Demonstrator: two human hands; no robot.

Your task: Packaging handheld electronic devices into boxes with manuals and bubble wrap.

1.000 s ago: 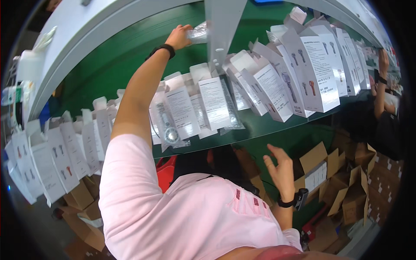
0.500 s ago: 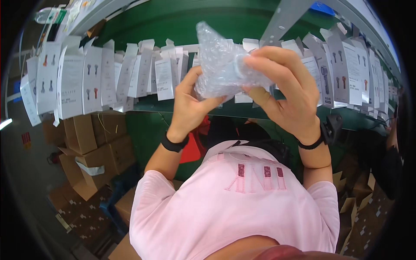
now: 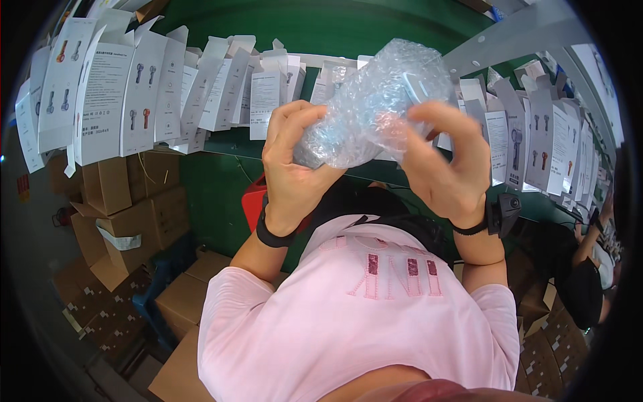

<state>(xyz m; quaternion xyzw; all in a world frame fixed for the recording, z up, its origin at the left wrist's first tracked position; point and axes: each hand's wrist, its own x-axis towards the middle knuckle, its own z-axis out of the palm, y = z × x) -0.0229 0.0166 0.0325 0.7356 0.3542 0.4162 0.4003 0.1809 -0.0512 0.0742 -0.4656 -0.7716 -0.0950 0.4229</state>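
Note:
Clear bubble wrap is bundled up between my hands, above the table's near edge. A pale object with a rounded end shows through its upper right part; its kind I cannot make out. My left hand is closed round the lower left end of the bundle, thumb underneath. At the right side, my right hand has bent fingers against the wrap, smeared by motion. A pinkish fingertip shows blurred at the plastic.
White printed boxes with raised flaps stand in a row to the left, and more boxes to the right. The table is green. A grey metal post slants at upper right. Brown cartons and a red stool are below.
The bubble wrap has turned, its pointed top swinging over to the right, and the pale object now shows near its upper right. My right fingers have shifted along its side.

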